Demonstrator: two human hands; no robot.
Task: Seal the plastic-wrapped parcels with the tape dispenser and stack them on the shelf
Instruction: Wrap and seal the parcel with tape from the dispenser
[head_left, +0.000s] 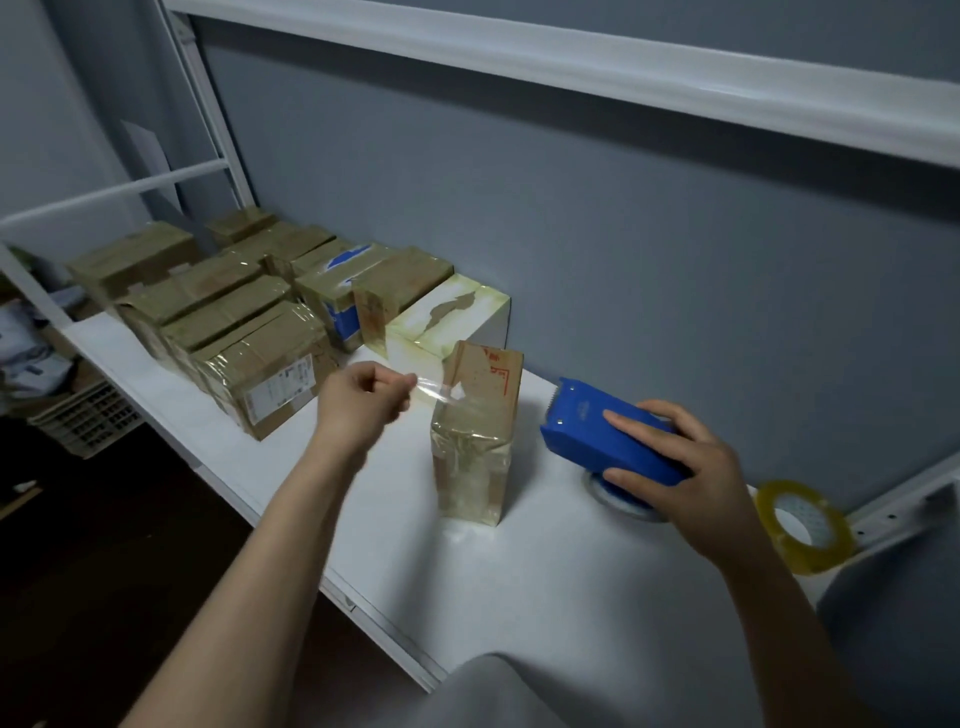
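— Where were things on the shelf?
— Taped parcels sat in rows at our left; one wrapped parcel stood upright between our hands.
— Our grips?
— Our right hand clasped the tape dispenser, just right of that parcel. Our left hand pinched a clear tape strip reaching its upper part.
— Anything unclear?
— The dispenser's roll was mostly hidden beneath it.

1 tape dispenser is being held by the right fingers; beside them, 1 upright parcel and 1 tape roll; beyond, about 10 taped parcels.
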